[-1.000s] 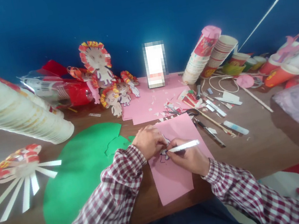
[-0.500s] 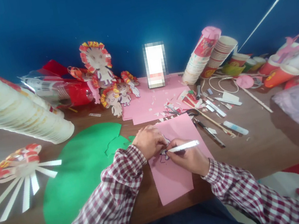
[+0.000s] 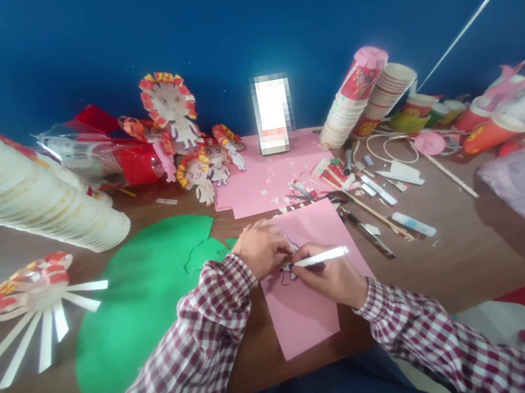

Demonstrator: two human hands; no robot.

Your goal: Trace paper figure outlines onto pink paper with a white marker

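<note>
A pink paper sheet (image 3: 310, 323) lies at the table's front, bearing dark drawn lines. On it, a small pale paper cutout (image 3: 291, 272) shows between my hands, mostly covered by fingers. My left hand (image 3: 262, 248) rests at the sheet's upper left, fingers bent together and pressing down on the cutout. In a pinch, my right hand (image 3: 337, 283) holds a white marker (image 3: 324, 256), its dark tip at the cutout's edge. A large green paper circle (image 3: 144, 305) with a cut edge lies under my left forearm.
Paper lion figures (image 3: 184, 125) stand behind on the left, near leaning stacks of paper cups (image 3: 35, 175). More stacked cups (image 3: 352, 99) rise at the back right. Pens (image 3: 369, 234), a glue tube (image 3: 414, 224), paper scraps and scissors (image 3: 338, 197) lie right of the sheet.
The marker tip has shifted very slightly along the cutout's edge. My left hand and the sheet stay in place.
</note>
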